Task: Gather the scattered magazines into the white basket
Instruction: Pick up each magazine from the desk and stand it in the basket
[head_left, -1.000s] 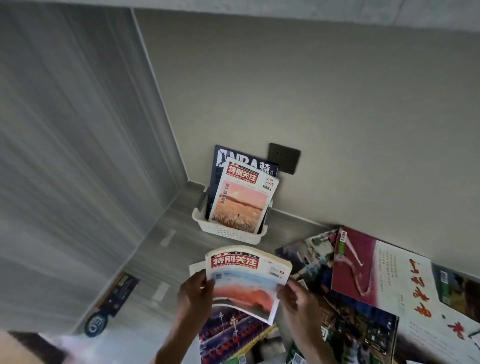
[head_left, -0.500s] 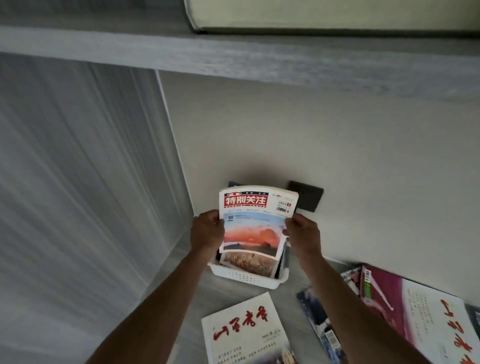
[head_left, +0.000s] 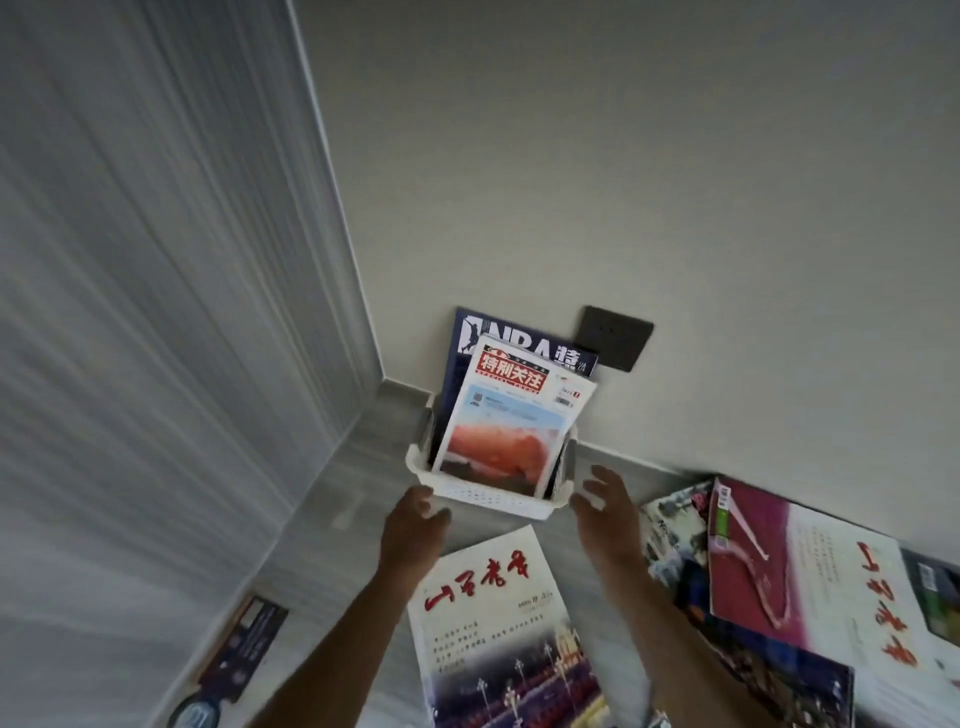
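Note:
The white basket (head_left: 493, 500) stands on the grey floor in the corner, against the wall. Upright in it are a dark blue NBA magazine (head_left: 470, 338) at the back and a red-titled magazine with an orange sky cover (head_left: 506, 431) in front. My left hand (head_left: 413, 525) hovers just in front of the basket's left corner, fingers apart, holding nothing. My right hand (head_left: 605, 501) is beside the basket's right corner, also open and empty. A white magazine with red brush lettering (head_left: 493, 623) lies flat between my forearms.
Several more magazines lie overlapping on the floor at the right, topped by a maroon and white one (head_left: 810, 577). A dark socket plate (head_left: 615, 338) sits on the wall behind the basket. A dark leaflet (head_left: 239, 649) lies by the grey left wall.
Both hands carried the orange-sky magazine up to the basket, set it in front of the others and let go. They now sit lower, apart and empty.

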